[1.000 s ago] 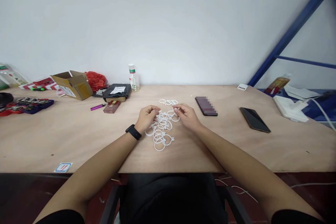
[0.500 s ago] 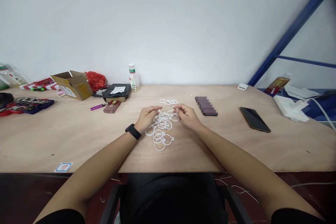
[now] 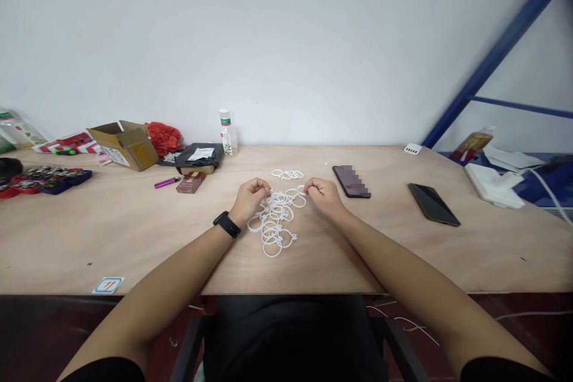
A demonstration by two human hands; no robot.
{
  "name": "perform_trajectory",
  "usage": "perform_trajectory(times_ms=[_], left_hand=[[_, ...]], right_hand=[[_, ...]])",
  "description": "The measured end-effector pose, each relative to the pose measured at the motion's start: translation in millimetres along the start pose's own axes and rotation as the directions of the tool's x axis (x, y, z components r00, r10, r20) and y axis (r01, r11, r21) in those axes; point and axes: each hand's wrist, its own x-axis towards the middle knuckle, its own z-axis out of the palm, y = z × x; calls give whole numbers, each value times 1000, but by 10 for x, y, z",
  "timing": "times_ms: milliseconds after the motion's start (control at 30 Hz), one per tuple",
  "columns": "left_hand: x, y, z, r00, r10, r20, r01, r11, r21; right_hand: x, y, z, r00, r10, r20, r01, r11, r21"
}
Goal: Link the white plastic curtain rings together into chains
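A tangled heap of white plastic curtain rings (image 3: 280, 212), each with a small eyelet, lies on the table between my hands. My left hand (image 3: 250, 200), with a black watch on the wrist, is closed in a pinch at the heap's upper left. White plastic shows at those fingertips, though most of that ring is hidden. At the upper right, my right hand (image 3: 324, 196) pinches the edge of a white ring, which lies against other rings of the heap. Beyond the hands, a short row of overlapping white rings (image 3: 292, 175) lies apart from the heap.
To the right are a dark phone (image 3: 352, 182) and another phone (image 3: 433, 204). A plastic bottle (image 3: 228, 134), a black-wrapped package (image 3: 199, 157), a dark red small box (image 3: 191, 182), a purple lighter (image 3: 166, 182) and an open carton (image 3: 134, 146) stand or lie at left.
My right hand has shifted slightly right, its fingers curling tighter on a ring. The fingers of my left hand have drawn in from partly extended to a pinch.
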Motion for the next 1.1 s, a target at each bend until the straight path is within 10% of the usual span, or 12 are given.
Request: perform_trajectory(times_ms=[600,1100], left_hand=[[-25,32,29,996,-91,-27,91,996,14],[11,17,-19,999,-28,-39,34,985,172]], right_hand=[[123,251,98,986,-141,84,153,976,-153],[840,729,286,927,139,348,45,882,-470]])
